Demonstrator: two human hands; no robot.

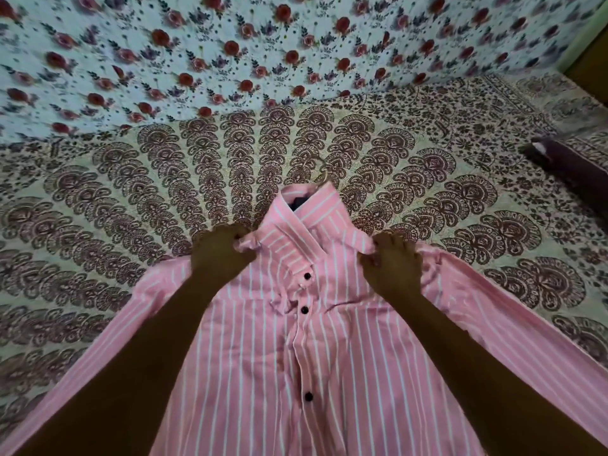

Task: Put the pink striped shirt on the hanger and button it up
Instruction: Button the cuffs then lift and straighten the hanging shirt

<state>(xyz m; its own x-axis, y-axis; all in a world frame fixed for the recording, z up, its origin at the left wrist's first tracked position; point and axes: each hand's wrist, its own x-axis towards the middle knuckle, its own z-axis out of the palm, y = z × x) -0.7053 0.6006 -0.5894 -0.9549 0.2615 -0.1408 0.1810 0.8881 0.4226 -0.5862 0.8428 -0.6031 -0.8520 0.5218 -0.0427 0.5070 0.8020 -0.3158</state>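
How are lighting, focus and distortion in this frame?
Head view: dim, flat light leaves both forearms nearly silhouetted; the pink striped shirt and its black buttons stay fairly sharp; the floral sheet at the top looks soft and smeared; wide-angle bending curves the bedspread pattern.

pink striped shirt [329, 373]: woven cloth, matt, creased at the placket, fine white stripes seen
buttons [307, 276]: dark, slightly glossy, hard-looking; material cannot be told
hanger hook [324, 174]: thin, pale, dull finish; material cannot be told
bedsheet [131, 199]: printed cloth, matt, smooth
floral cloth [230, 51]: printed cloth, matt, hung flat behind the bed
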